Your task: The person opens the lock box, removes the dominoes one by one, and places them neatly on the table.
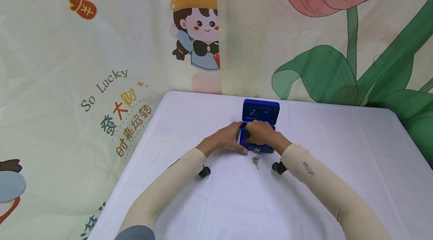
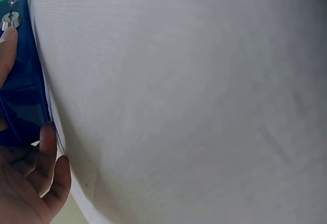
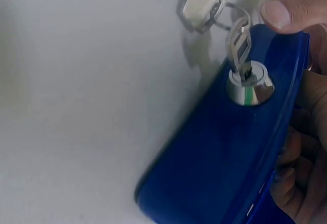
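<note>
A blue metal cash box [image 1: 267, 149] stands on the table with its lid [image 1: 260, 110] raised at the back. My left hand [image 1: 230, 137] grips its left side, thumb near the front corner and the other fingers farther back along the side. Over the box, my right hand [image 1: 261, 133] reaches down inside with curled fingers; I cannot tell what they hold. A key [image 3: 238, 45] sits in the round silver lock [image 3: 250, 83] on the front wall. From its ring hangs a second key [image 3: 202, 4]. Most of the inside is hidden behind my right hand.
A white cloth covers the table [image 1: 203, 202]. Behind it hangs a printed curtain [image 1: 247, 44] with a cartoon figure and a large tulip. Black wrist cameras show under both cream sleeves [image 1: 172, 180].
</note>
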Action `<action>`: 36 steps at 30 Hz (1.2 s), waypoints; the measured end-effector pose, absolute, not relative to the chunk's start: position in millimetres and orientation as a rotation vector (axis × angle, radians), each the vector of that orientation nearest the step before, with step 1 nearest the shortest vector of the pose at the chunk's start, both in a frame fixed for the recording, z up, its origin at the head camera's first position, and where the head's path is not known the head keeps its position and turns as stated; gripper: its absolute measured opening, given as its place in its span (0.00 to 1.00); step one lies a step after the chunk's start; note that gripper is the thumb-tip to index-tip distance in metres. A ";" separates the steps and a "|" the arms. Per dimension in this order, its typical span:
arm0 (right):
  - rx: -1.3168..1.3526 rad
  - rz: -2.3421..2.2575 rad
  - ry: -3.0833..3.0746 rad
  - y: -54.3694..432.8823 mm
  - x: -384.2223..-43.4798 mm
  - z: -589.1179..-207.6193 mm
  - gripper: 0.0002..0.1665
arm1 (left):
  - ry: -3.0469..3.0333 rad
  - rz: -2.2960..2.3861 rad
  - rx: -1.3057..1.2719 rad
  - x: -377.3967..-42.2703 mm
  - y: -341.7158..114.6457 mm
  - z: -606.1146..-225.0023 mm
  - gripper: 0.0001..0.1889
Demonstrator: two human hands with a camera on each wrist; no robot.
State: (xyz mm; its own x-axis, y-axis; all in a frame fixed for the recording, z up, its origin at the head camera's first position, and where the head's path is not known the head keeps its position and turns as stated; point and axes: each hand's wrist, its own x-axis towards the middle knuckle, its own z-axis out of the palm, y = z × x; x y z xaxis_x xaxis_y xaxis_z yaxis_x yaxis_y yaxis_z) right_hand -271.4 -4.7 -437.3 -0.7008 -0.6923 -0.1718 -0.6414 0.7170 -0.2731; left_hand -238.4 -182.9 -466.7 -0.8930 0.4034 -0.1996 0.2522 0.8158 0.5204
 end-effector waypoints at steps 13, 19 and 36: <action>-1.009 -0.302 2.669 -14.1 -271.7 -443.4 0.24 | 2.687 0.729 0.471 -238.5 -182.8 -467.6 0.63; -0.993 -0.281 2.660 -13.4 -271.0 -441.5 0.26 | 2.686 0.734 0.475 -239.4 -182.5 -468.2 0.63; -0.987 -0.281 2.662 -12.6 -270.2 -441.9 0.26 | 2.687 0.725 0.465 -239.2 -181.0 -465.1 0.62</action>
State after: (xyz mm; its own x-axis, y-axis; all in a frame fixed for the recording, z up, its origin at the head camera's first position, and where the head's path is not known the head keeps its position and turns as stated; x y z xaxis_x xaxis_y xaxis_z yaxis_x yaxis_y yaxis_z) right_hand -270.2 -12.6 -441.9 -0.7241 -0.6603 -0.1992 -0.6041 0.7466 -0.2786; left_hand -239.2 -181.0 -465.1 -0.8962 0.3870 -0.2168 0.2255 0.8184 0.5286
